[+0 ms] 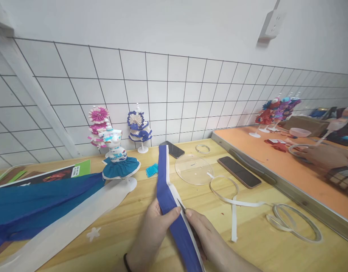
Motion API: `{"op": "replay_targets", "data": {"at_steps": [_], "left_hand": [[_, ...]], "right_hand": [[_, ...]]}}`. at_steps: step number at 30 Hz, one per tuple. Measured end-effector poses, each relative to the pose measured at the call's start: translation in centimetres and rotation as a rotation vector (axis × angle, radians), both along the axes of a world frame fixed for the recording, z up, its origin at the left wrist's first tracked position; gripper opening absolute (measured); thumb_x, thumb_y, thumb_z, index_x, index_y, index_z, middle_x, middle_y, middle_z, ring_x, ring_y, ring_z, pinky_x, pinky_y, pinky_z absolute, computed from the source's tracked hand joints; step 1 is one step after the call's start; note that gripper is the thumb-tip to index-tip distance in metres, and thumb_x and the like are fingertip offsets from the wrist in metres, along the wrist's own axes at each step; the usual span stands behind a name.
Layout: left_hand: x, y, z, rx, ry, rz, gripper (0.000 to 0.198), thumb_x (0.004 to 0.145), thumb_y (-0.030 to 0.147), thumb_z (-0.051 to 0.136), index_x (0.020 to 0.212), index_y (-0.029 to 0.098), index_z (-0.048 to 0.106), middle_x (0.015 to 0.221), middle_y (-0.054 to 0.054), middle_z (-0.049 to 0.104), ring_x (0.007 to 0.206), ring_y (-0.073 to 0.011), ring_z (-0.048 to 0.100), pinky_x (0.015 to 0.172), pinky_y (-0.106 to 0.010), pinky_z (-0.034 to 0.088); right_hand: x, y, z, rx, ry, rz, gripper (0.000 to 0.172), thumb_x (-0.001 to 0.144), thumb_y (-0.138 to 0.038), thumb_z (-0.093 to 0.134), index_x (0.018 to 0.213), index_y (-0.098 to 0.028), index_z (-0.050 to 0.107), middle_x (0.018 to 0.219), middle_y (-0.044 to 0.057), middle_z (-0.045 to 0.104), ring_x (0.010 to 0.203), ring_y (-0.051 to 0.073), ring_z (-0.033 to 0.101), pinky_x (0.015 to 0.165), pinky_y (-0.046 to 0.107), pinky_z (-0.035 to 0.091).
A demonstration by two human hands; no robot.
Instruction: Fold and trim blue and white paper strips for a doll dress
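Observation:
A long blue strip with a white edge (166,190) runs from the table's middle down to the bottom of the view, bent partway. My left hand (155,223) is closed on it, thumb on the blue face, a dark band at the wrist. At the strip's white edge, my right hand (202,232) is closed around what look like scissors (180,204); only a dark pointed blade shows, the handles being hidden. Behind the left hand stands a miniature dress form (117,158) in a teal skirt. Near it lies a small pleated blue piece (151,170).
Blue fabric (49,202) and a white strip (63,223) cover the left side. Two phones (239,172), a clear disc (193,169) and curled white tape (234,219) lie rightward. A co-worker's hand (318,155) is over the orange table (247,147). Decorated stands (140,130) line the wall.

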State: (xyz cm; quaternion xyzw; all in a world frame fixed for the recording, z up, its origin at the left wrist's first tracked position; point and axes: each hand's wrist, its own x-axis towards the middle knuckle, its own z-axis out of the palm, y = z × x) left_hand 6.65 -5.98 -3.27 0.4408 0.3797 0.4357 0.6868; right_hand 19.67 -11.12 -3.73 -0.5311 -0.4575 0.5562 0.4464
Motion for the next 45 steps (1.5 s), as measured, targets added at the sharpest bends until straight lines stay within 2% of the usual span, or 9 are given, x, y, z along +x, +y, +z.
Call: {"op": "replay_targets", "data": {"at_steps": [12, 20, 35, 45], "left_hand": [[0.07, -0.14, -0.01, -0.005, -0.032, -0.021, 0.027, 0.068, 0.022, 0.070, 0.093, 0.016, 0.061, 0.086, -0.004, 0.068, 0.079, -0.0173, 0.061, 0.069, -0.027, 0.048], [0.00, -0.19, 0.05, -0.017, -0.043, -0.030, 0.027, 0.068, 0.021, 0.070, 0.093, 0.014, 0.061, 0.085, -0.005, 0.068, 0.078, -0.0175, 0.060, 0.070, -0.029, 0.048], [0.13, 0.01, -0.24, -0.027, -0.057, -0.026, 0.029, 0.066, 0.021, 0.072, 0.091, 0.014, 0.061, 0.084, -0.005, 0.068, 0.076, -0.0165, 0.060, 0.070, -0.029, 0.048], [0.16, -0.08, 0.29, -0.052, -0.055, -0.028, 0.033, 0.062, 0.023, 0.075, 0.091, 0.013, 0.062, 0.084, -0.006, 0.068, 0.077, -0.0176, 0.060, 0.072, -0.030, 0.048]], "right_hand": [[-0.08, 0.11, 0.64, 0.074, 0.010, 0.037, 0.046, 0.089, -0.051, 0.038, 0.103, -0.016, 0.064, 0.102, 0.006, 0.065, 0.099, 0.022, 0.054, 0.089, 0.031, 0.038], [-0.26, -0.12, 0.71, 0.102, 0.062, 0.041, 0.043, 0.091, -0.047, 0.038, 0.104, -0.015, 0.063, 0.099, 0.005, 0.066, 0.101, 0.021, 0.054, 0.090, 0.030, 0.037], [-0.29, 0.08, -0.03, 0.149, 0.083, 0.035, 0.040, 0.092, -0.045, 0.037, 0.093, -0.014, 0.063, 0.089, 0.004, 0.065, 0.093, 0.020, 0.056, 0.085, 0.028, 0.040], [-0.44, 0.20, 0.21, 0.151, 0.061, 0.028, 0.042, 0.091, -0.047, 0.036, 0.087, -0.014, 0.062, 0.084, 0.004, 0.063, 0.085, 0.018, 0.054, 0.080, 0.027, 0.041]]}}
